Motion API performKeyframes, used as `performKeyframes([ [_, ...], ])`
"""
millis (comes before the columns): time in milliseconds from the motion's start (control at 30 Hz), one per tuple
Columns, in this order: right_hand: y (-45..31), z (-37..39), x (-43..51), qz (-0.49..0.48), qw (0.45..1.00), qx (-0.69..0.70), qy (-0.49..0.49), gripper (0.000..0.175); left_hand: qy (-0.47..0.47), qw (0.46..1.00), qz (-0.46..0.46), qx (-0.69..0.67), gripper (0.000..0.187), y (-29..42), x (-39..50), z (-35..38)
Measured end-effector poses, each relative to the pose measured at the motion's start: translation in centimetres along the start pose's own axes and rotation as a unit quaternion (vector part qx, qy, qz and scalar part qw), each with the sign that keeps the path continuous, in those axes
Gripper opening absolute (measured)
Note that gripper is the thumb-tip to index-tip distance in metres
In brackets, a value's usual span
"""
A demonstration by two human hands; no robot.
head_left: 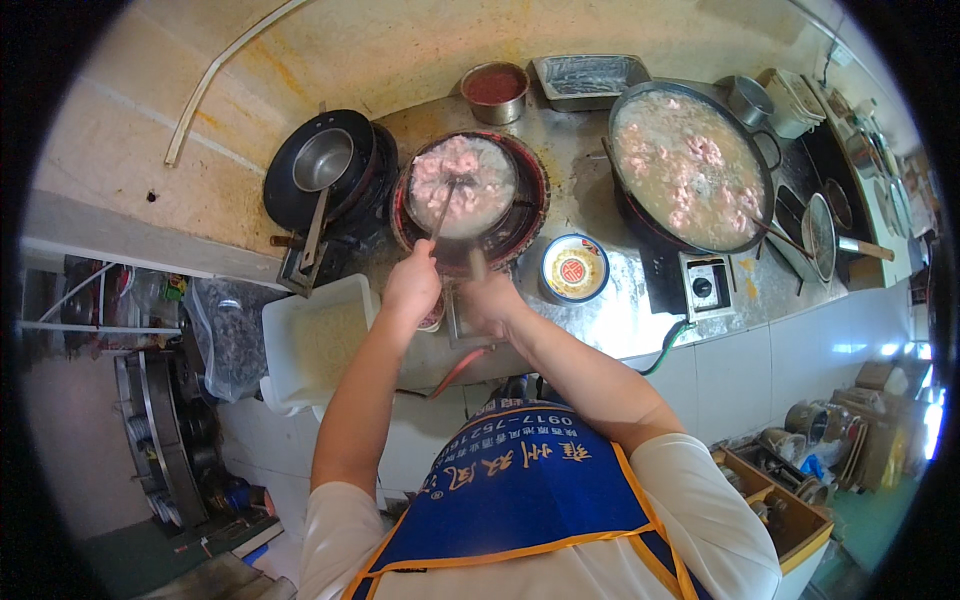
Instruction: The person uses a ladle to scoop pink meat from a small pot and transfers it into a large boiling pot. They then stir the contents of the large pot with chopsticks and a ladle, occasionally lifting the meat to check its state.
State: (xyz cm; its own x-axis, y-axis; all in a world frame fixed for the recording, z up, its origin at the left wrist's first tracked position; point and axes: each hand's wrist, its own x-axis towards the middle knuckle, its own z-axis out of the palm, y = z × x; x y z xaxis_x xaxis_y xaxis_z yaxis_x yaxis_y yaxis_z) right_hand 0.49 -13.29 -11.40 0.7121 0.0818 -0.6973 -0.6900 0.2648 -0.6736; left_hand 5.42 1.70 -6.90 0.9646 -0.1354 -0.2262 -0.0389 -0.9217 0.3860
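Observation:
My left hand [412, 286] grips the thin handle of a metal utensil [445, 212], whose far end is in pale pink pieces of raw-looking meat [444, 166]. The meat lies in cloudy liquid in a round pan [489, 215] over a red-rimmed burner [536, 196]. My right hand [490, 298], blurred, is closed around a light-coloured handle [478, 264] at the pan's near side. An enamel bowl [574, 268] with a red emblem and yellowish contents stands right of my right hand.
A large wok [679, 169] of liquid and pink pieces stands at the right. A steel pot [494, 111] and a metal tray [591, 77] are by the back wall. At the left, a saucepan [323, 159] rests on a black wok [279, 196], above a white plastic tub [283, 356].

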Motion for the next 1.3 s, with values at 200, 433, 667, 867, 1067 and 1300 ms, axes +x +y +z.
performKeyframes([
  [200,0.2,0.0,0.0,-0.025,1.0,0.018,-0.001,0.023,-0.022,1.0,-0.022,0.005,0.035,0.7,0.4,0.2],
  [433,2.1,0.4,2.4,-0.037,0.999,0.01,-0.002,0.022,0.011,0.997,-0.004,-0.082,0.03,0.5,0.4,1.3],
  [667,2.3,0.4,3.0,-0.028,0.999,-0.029,0.019,0.024,-0.015,0.997,-0.002,-0.074,0.03,-0.5,-0.3,0.1],
  [867,1.4,0.5,1.6,-0.018,1.0,-0.004,0.025,0.025,0.008,0.996,0.011,-0.085,0.031,-0.4,-1.5,-1.9],
  [1067,1.7,0.2,2.2,-0.011,1.0,-0.028,0.008,0.027,0.094,0.993,0.029,-0.062,0.026,1.2,-2.0,-4.6],
  [1300,1.6,-0.1,1.9,-0.008,1.0,-0.028,-0.005,0.03,0.119,0.985,0.081,-0.094,0.027,1.2,2.3,-4.0],
])
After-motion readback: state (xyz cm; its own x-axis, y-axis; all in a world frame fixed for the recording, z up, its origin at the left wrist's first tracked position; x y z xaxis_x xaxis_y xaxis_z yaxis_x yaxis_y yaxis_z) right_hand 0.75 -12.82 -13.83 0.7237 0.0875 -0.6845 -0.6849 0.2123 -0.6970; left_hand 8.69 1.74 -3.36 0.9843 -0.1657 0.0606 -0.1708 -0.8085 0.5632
